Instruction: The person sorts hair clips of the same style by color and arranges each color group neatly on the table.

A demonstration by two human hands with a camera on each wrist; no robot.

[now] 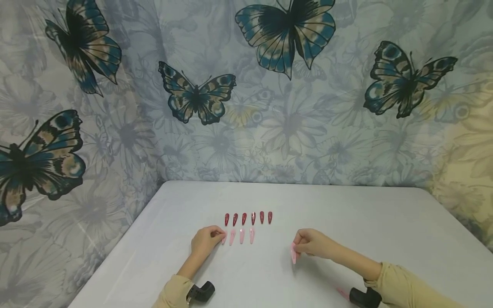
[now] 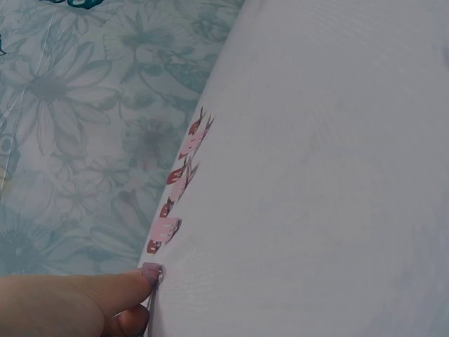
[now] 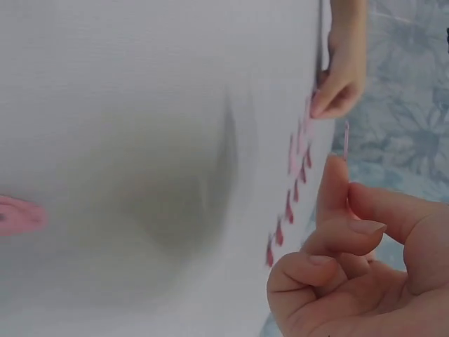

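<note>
My left hand [image 1: 206, 240] pinches the leftmost pink hair clip [image 1: 224, 238] at the end of a row on the table; in the left wrist view the thumb [image 2: 133, 289] hides most of that clip. To its right lie 3 more pink clips [image 1: 242, 236], each upright in the row. Just behind them runs a row of several dark red hair clips [image 1: 244, 219]. Off to the right, my right hand [image 1: 313, 244] holds another pink hair clip [image 1: 293, 253] between thumb and fingertips; it shows edge-on in the right wrist view, as a thin pink strip [image 3: 346, 140].
A further pink clip [image 1: 342, 292] lies on the white table [image 1: 346, 214] near its front, beside the black camera [image 1: 365, 297] on the right wrist. Another black camera [image 1: 202, 291] sits on the left wrist. Butterfly-printed cloth [image 1: 292, 128] hangs behind the table and at the left.
</note>
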